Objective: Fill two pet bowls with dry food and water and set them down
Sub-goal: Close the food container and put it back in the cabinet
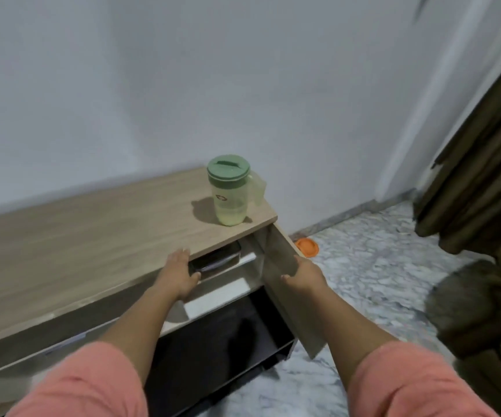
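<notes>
Reaching into the open cabinet (pixel 98 245), left hand (pixel 180 276) sits at the front edge of the upper shelf, just under the lip of the wooden top, fingers close together and curled around the near end of a dark container (pixel 216 260) lying on that shelf; thumb on its lower side. Right hand (pixel 304 273) holds the swung-out cabinet door (pixel 288 284), thumb hooked over the inner face, remaining fingers behind the panel, so their spread cannot be told. Door stands open wide to the right, its free edge pointing toward the viewer. Lower compartment dark, contents not readable. On the cabinet top, near the right-hand corner and close to the wall, a translucent pitcher (pixel 232 191) with a green lid stands upright, partly filled with pale liquid, set back from the front edge. Beyond the door, on the marbled floor (pixel 363 266) near the wall base, an orange bowl (pixel 307 246) lies partly hidden by the door's top corner. Only one bowl visible. Floor to the right of the door is open as far as a dark furry shape (pixel 465 299) and brown curtain (pixel 483 152) at the right edge. Both sleeves are salmon pink.
</notes>
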Demonstrator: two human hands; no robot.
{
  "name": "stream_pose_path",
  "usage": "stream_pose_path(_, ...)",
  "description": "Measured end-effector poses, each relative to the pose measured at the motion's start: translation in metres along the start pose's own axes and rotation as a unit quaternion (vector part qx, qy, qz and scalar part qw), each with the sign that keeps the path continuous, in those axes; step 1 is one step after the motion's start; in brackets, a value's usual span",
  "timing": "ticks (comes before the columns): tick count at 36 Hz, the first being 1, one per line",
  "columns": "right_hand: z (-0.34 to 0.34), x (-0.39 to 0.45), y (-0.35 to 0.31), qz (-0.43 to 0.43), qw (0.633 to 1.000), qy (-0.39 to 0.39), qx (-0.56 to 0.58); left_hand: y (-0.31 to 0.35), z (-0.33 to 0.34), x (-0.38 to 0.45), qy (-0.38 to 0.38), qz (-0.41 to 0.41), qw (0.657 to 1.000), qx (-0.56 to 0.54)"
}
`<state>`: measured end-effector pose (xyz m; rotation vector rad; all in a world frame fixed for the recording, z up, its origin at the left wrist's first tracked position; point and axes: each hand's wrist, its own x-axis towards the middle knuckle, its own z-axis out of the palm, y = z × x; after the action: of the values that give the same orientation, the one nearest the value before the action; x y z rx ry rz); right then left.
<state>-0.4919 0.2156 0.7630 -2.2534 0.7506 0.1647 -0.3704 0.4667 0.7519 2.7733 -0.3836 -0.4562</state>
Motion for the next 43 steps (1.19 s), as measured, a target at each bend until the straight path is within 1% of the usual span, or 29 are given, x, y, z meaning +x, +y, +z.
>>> stream_pose_path(4,-0.003,0.007,0.004,0.017,1.000,0.012,-0.008,-0.010,0.003,0.024,-0.032,0.013,0.998,0.047)
stream_pose_path(9,-0.007,0.023,0.014,0.074,0.997,0.011,-0.034,-0.016,0.014,0.046,-0.067,0.013,0.993,0.095)
stream_pose_path(14,-0.006,0.045,0.021,0.122,0.991,-0.013,-0.045,-0.020,0.022,0.058,-0.073,0.011,0.990,0.121)
stream_pose_path(20,0.004,0.064,0.020,0.150,0.985,-0.043,-0.069,-0.022,0.014,0.071,-0.069,0.020,0.991,0.114)
stream_pose_path(26,0.016,0.062,0.016,0.151,0.984,-0.023,-0.091,-0.025,0.003,0.078,-0.079,0.044,0.990,0.113)
stream_pose_path(32,0.032,0.050,0.005,0.153,0.986,-0.004,-0.061,-0.042,-0.020,0.082,-0.067,0.103,0.985,0.120)
stream_pose_path(36,0.056,0.035,-0.008,0.187,0.982,0.020,-0.005,-0.065,-0.033,0.086,-0.097,0.139,0.973,0.158)
stream_pose_path(39,0.074,0.022,-0.023,0.189,0.981,0.025,-0.021,-0.078,-0.040,0.086,-0.117,0.164,0.962,0.184)
stream_pose_path(43,0.105,0.013,-0.044,0.214,0.977,0.020,0.017,-0.088,-0.050,0.088,-0.155,0.191,0.945,0.217)
